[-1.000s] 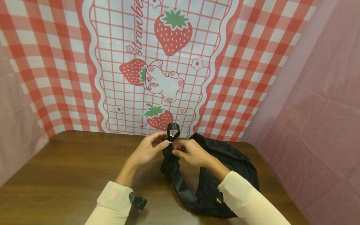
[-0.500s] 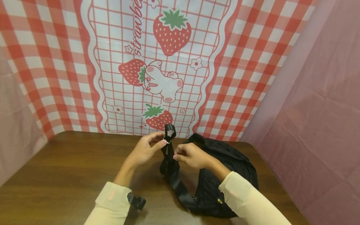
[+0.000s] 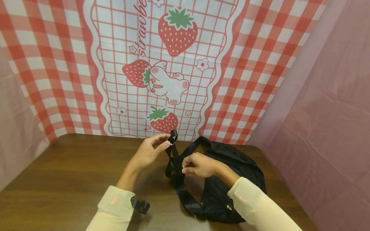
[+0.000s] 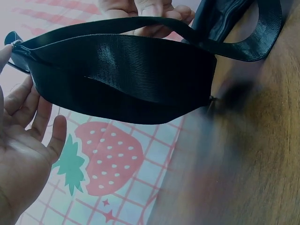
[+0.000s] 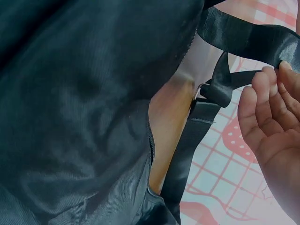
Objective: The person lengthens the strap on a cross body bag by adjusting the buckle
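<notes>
My left hand (image 3: 148, 152) holds up a black bag strap (image 3: 185, 195), its thumb and fingers pinching it at the metal slider buckle (image 3: 172, 139). Above that buckle the webbing forms a small loop. Lower and to the right, my right hand (image 3: 198, 165) pinches the edge of the webbing between thumb and index finger, as the right wrist view shows. In the left wrist view, the doubled webbing (image 4: 126, 70) stretches between the buckle and a lower metal ring. The black fabric bag (image 3: 237, 163) lies slumped on the table beside my right forearm, which partly hides it.
The brown wooden table (image 3: 72, 179) runs up to a red-and-white strawberry-print cloth (image 3: 185, 77) at the back. A pink cloth (image 3: 323, 122) hangs along the right side. A black wrist-camera mount (image 3: 140, 206) juts from my left sleeve.
My right hand has moved down and slightly right, away from the buckle, and the webbing has spread apart. The small loop above my left hand has shrunk; that hand has shifted slightly left.
</notes>
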`<action>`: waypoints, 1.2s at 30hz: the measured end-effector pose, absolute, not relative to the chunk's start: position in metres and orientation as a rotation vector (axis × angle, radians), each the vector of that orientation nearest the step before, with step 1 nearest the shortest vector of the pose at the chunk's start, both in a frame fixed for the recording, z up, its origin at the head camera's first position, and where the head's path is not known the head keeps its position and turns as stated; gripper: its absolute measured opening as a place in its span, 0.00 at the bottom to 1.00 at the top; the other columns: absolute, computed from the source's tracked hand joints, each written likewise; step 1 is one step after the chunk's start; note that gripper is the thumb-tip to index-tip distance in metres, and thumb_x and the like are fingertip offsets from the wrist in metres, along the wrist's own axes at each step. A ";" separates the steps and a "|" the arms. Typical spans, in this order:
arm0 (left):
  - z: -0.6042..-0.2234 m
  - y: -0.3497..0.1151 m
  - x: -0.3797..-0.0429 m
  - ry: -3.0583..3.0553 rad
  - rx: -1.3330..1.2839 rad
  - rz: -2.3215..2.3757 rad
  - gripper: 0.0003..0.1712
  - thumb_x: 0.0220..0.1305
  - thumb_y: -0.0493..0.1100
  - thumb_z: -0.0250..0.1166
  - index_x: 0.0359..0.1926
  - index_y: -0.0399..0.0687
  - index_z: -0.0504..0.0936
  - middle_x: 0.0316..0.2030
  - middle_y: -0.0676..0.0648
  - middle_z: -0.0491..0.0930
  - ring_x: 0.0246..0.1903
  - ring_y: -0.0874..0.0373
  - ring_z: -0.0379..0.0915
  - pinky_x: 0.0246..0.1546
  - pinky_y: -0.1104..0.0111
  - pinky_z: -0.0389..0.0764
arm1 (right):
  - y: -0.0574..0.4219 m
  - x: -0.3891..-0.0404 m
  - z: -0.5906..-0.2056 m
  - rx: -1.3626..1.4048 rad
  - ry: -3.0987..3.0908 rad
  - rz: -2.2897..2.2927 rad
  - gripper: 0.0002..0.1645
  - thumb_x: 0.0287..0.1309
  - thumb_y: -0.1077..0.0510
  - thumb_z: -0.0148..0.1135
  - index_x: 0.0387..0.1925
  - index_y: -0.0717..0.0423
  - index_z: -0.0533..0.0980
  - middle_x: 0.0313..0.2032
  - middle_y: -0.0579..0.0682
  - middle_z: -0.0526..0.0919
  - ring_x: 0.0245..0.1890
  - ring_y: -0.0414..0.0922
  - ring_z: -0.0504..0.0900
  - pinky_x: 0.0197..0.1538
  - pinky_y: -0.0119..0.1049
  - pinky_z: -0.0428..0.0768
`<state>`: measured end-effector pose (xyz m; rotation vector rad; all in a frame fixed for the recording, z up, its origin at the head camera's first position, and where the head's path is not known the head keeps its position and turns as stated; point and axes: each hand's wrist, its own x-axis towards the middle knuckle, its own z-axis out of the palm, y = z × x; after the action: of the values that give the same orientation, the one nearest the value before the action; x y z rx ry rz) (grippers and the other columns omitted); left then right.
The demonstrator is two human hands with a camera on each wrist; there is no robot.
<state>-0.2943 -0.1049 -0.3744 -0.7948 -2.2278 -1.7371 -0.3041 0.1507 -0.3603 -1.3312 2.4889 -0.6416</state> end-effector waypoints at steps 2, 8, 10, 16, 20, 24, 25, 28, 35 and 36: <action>-0.375 -0.105 -0.295 -2.216 -0.814 -1.736 0.20 0.75 0.45 0.62 0.62 0.42 0.80 0.50 0.43 0.84 0.47 0.50 0.80 0.47 0.57 0.79 | 0.152 -0.304 -0.361 -1.308 2.479 -0.645 0.11 0.72 0.58 0.62 0.32 0.57 0.82 0.24 0.39 0.79 0.23 0.31 0.73 0.30 0.28 0.74; -0.376 -0.105 -0.295 -2.206 -0.837 -1.739 0.19 0.75 0.44 0.61 0.62 0.42 0.80 0.50 0.42 0.84 0.47 0.48 0.80 0.48 0.56 0.80 | 0.156 -0.305 -0.362 -1.277 2.448 -0.655 0.12 0.72 0.57 0.62 0.32 0.58 0.82 0.25 0.43 0.82 0.25 0.32 0.76 0.30 0.28 0.75; -0.375 -0.105 -0.295 -2.204 -0.845 -1.736 0.19 0.75 0.44 0.62 0.62 0.42 0.80 0.50 0.42 0.84 0.47 0.48 0.80 0.48 0.55 0.80 | 0.156 -0.304 -0.362 -1.276 2.440 -0.659 0.12 0.72 0.57 0.62 0.32 0.58 0.82 0.25 0.43 0.82 0.25 0.33 0.76 0.30 0.29 0.76; -0.375 -0.106 -0.295 -2.217 -0.839 -1.730 0.20 0.75 0.44 0.61 0.63 0.42 0.79 0.51 0.42 0.84 0.47 0.50 0.80 0.49 0.54 0.79 | 0.158 -0.303 -0.362 -1.237 2.432 -0.648 0.11 0.72 0.57 0.63 0.30 0.54 0.82 0.25 0.44 0.82 0.24 0.32 0.75 0.30 0.28 0.75; -0.375 -0.107 -0.294 -2.218 -0.821 -1.745 0.20 0.75 0.44 0.61 0.63 0.42 0.79 0.51 0.43 0.83 0.48 0.49 0.79 0.49 0.56 0.78 | 0.159 -0.300 -0.361 -1.212 2.421 -0.644 0.11 0.71 0.57 0.63 0.29 0.51 0.82 0.25 0.43 0.83 0.23 0.32 0.75 0.29 0.28 0.74; -0.372 -0.107 -0.292 -2.211 -0.799 -1.766 0.20 0.75 0.44 0.61 0.63 0.42 0.80 0.51 0.42 0.83 0.49 0.42 0.79 0.47 0.60 0.78 | 0.160 -0.299 -0.360 -1.206 2.399 -0.648 0.12 0.71 0.58 0.63 0.28 0.50 0.81 0.25 0.42 0.82 0.23 0.33 0.75 0.29 0.28 0.74; -0.372 -0.107 -0.292 -2.208 -0.798 -1.772 0.20 0.75 0.44 0.62 0.63 0.42 0.80 0.51 0.42 0.83 0.49 0.40 0.79 0.46 0.61 0.77 | 0.161 -0.299 -0.360 -1.200 2.395 -0.650 0.12 0.71 0.57 0.63 0.29 0.49 0.81 0.25 0.42 0.82 0.23 0.33 0.75 0.29 0.28 0.74; -0.372 -0.108 -0.292 -2.195 -0.809 -1.777 0.21 0.75 0.44 0.61 0.63 0.40 0.79 0.51 0.42 0.83 0.48 0.40 0.78 0.45 0.64 0.77 | 0.162 -0.298 -0.359 -1.183 2.378 -0.662 0.11 0.71 0.59 0.63 0.29 0.51 0.81 0.25 0.43 0.83 0.24 0.33 0.76 0.29 0.28 0.75; -0.370 -0.109 -0.291 -2.171 -0.779 -1.782 0.20 0.75 0.43 0.61 0.63 0.41 0.79 0.49 0.42 0.83 0.43 0.45 0.77 0.41 0.63 0.76 | 0.165 -0.297 -0.362 -1.136 2.305 -0.664 0.11 0.67 0.64 0.65 0.27 0.56 0.82 0.22 0.40 0.81 0.23 0.32 0.76 0.27 0.27 0.75; -0.369 -0.110 -0.291 -2.169 -0.775 -1.782 0.20 0.75 0.43 0.61 0.63 0.43 0.80 0.49 0.42 0.82 0.43 0.45 0.76 0.41 0.62 0.76 | 0.166 -0.297 -0.363 -1.133 2.298 -0.645 0.11 0.67 0.64 0.65 0.27 0.55 0.82 0.22 0.40 0.81 0.23 0.32 0.76 0.28 0.26 0.75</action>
<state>-0.2908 -0.1100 -0.3693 -0.7747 -2.1692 -1.7823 -0.2967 0.1655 -0.3632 -1.1326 2.2983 -0.6450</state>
